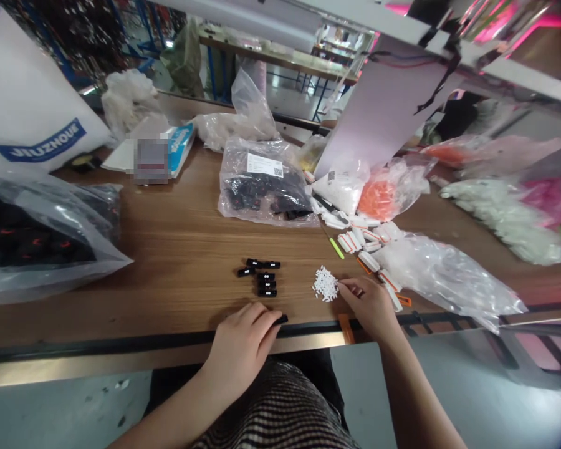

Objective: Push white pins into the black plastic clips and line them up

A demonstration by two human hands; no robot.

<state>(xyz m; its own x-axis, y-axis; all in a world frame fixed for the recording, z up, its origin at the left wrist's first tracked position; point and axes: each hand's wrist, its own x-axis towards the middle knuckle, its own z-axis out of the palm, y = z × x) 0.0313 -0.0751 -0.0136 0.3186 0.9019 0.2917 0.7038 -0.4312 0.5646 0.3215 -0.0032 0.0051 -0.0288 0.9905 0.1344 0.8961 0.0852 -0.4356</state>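
1. Checked lap fabric (275, 411) sits nearest the camera, just below the front edge of a wooden workbench (121, 312).
2. Left hand (240, 346): at the bench edge, fingers curled and closed on a small black plastic piece (280, 319), whose end shows past the fingertips.
3. Right hand (367, 305): resting on the bench, fingers partly curled, fingertips touching or just beside a heap of tiny white pieces (325, 284). Cannot tell whether a white piece is held.
4. Six black parts (265, 280) lie in a loose group on the bare wood, ahead of the left hand and left of the heap.
5. Beyond the right hand: white-and-orange pieces (369, 249), a green-handled pick (336, 248) and a clear plastic bag (444, 274).
6. Further back: a bagged batch of black parts (264, 187) with a white label. A larger bag of black parts (37, 237) lies at far left.
7. Handling note: the heap is loose, so working from its edge with the fingertips seems best. A firm, closed hold suits the black piece.
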